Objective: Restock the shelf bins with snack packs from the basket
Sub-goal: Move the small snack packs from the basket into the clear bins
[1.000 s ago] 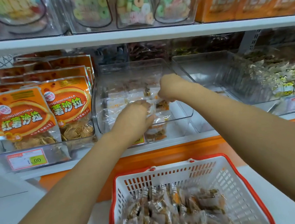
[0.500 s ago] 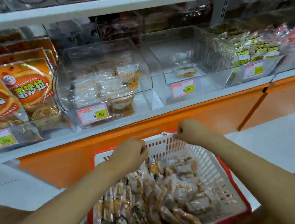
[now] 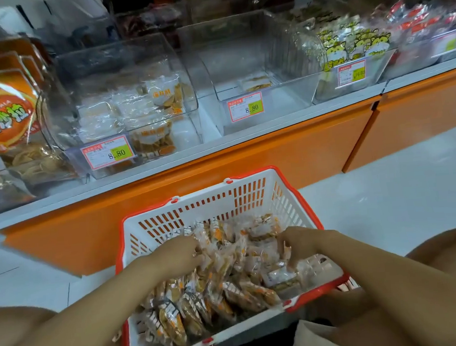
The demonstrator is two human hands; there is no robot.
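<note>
The left hand point(image 3: 179, 253) and right hand point(image 3: 300, 245) are reaching inside the basket point(image 3: 213, 201), each curling its fingers around snack packs point(image 3: 231, 283) piled between and beneath them; a clear shelf bin point(image 3: 132, 104) is sitting beyond the knuckles.

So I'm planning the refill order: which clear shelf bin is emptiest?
The middle bin, behind the right-hand 8.80 tag: just a pack or two on its floor, while the bin to its left and the cartoon-pack bin hold many.
</note>
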